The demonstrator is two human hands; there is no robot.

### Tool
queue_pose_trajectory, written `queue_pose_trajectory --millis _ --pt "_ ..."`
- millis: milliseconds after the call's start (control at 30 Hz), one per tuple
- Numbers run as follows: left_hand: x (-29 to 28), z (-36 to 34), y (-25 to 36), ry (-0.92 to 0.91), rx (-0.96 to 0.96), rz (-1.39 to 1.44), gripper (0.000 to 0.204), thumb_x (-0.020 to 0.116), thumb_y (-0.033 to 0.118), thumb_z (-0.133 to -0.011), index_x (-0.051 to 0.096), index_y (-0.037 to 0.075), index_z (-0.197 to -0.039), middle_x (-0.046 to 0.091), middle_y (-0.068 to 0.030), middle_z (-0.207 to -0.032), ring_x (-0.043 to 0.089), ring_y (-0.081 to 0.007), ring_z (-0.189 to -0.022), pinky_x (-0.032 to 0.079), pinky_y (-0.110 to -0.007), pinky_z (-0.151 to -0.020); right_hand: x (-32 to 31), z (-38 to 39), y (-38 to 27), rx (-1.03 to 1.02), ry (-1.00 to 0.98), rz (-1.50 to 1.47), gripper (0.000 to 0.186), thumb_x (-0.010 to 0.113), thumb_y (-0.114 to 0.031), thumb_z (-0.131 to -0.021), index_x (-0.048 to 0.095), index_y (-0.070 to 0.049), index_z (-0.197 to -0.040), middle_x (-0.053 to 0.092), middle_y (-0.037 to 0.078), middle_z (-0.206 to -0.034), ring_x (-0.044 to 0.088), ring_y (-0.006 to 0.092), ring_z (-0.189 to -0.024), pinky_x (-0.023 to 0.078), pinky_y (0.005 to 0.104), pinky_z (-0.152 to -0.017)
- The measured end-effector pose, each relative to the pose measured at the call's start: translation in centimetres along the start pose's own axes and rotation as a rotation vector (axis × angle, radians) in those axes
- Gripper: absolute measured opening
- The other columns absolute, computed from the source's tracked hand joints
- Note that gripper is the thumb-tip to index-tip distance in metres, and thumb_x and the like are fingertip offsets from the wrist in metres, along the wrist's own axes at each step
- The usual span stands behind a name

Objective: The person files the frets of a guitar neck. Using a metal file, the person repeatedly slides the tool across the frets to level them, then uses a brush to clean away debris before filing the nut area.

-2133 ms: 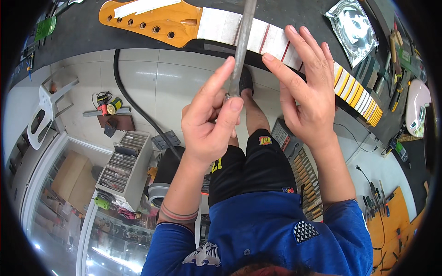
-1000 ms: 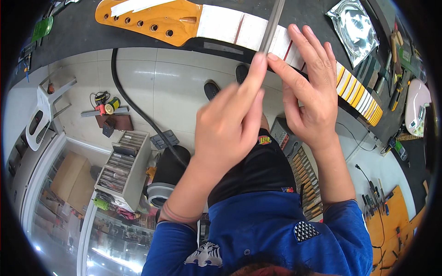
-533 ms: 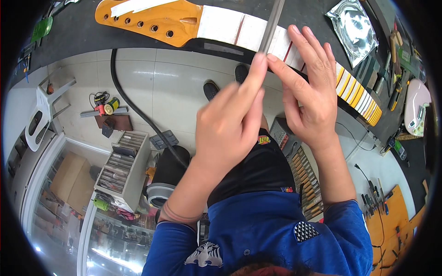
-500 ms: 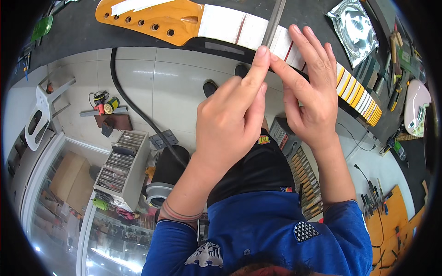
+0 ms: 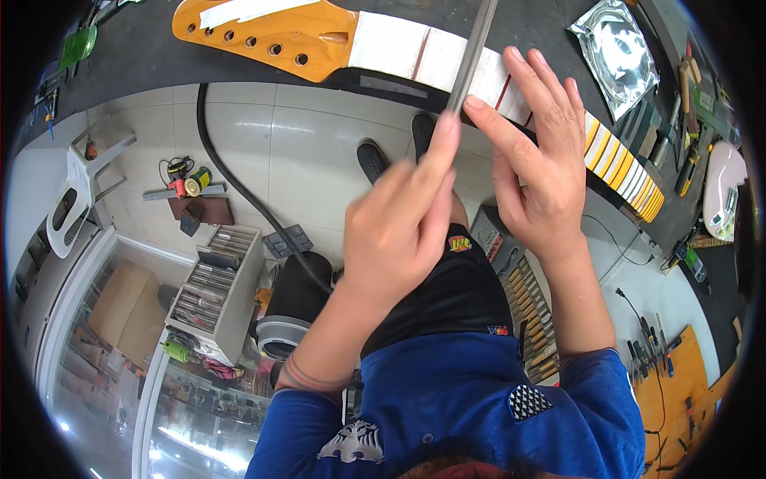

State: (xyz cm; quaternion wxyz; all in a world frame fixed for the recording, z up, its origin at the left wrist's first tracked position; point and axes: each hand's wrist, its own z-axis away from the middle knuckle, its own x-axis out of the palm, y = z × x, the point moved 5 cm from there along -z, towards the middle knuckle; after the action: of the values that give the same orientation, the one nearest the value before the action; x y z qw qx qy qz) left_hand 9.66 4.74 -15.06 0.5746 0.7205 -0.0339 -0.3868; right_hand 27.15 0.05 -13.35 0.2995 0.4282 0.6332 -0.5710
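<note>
A guitar neck lies across the bench, its amber headstock [image 5: 263, 40] at the left and its fretboard [image 5: 391, 41] largely covered with white tape between the frets. My left hand [image 5: 399, 227] is closed on the near end of a slim grey metal file [image 5: 476, 48], index finger stretched along it. The file crosses the taped fretboard at a slant. Beside it, my right hand [image 5: 542, 152] has its fingers stretched out over the neck, with the index fingertip close to the file's edge. Motion slightly blurs my left hand.
On the dark bench [image 5: 120, 60], a silver packet [image 5: 614, 56] lies behind the neck at the right, near several hand tools. Below the bench are a black hose [image 5: 231, 191], a drawer rack [image 5: 211, 291] and a white chair [image 5: 80, 199].
My left hand has drawn back toward my body, and the file has slid nearer with it across the fretboard. My right hand stays almost where it was.
</note>
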Motion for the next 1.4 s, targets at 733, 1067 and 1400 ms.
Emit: queue_pose_trajectory --millis 733,1067,1400 --pt "-1.9 8.3 -1.3 0.009 -0.06 0.197 0.06 0.077 -0.011 -0.092 0.07 -0.004 -0.151 0.07 -0.0117 -0.078 0.064 -0.0214 -0.059 0.054 -0.03 -0.06 -0.2 -0.1 0.0 -0.02 -0.004 -0.004 0.065 0.068 0.008 -0.081 0.082 -0.019 -0.138 0.06 0.025 -0.165 0.054 0.0472 -0.156 0.031 0.0654 -0.13" --pt "-0.9 3.9 -0.4 -0.062 -0.075 0.076 0.061 0.076 -0.01 -0.096 0.065 -0.004 -0.156 0.079 -0.0234 -0.109 0.073 -0.0223 -0.074 0.058 -0.032 -0.073 -0.4 -0.1 0.0 0.004 -0.014 -0.01 0.058 0.07 0.007 -0.085 0.083 -0.016 -0.136 0.061 0.025 -0.164 0.055 0.0466 -0.156 0.031 0.0638 -0.131" --pt "0.0 -2.7 0.8 -0.01 0.013 -0.003 0.065 0.076 -0.005 -0.097 0.063 0.004 -0.161 0.08 -0.0187 -0.11 0.071 -0.0266 -0.069 0.062 -0.037 -0.071 -0.3 -0.3 0.2 0.019 0.004 0.004 0.062 0.079 -0.002 -0.078 0.082 -0.023 -0.136 0.061 0.019 -0.165 0.055 0.0443 -0.155 0.033 0.067 -0.129"
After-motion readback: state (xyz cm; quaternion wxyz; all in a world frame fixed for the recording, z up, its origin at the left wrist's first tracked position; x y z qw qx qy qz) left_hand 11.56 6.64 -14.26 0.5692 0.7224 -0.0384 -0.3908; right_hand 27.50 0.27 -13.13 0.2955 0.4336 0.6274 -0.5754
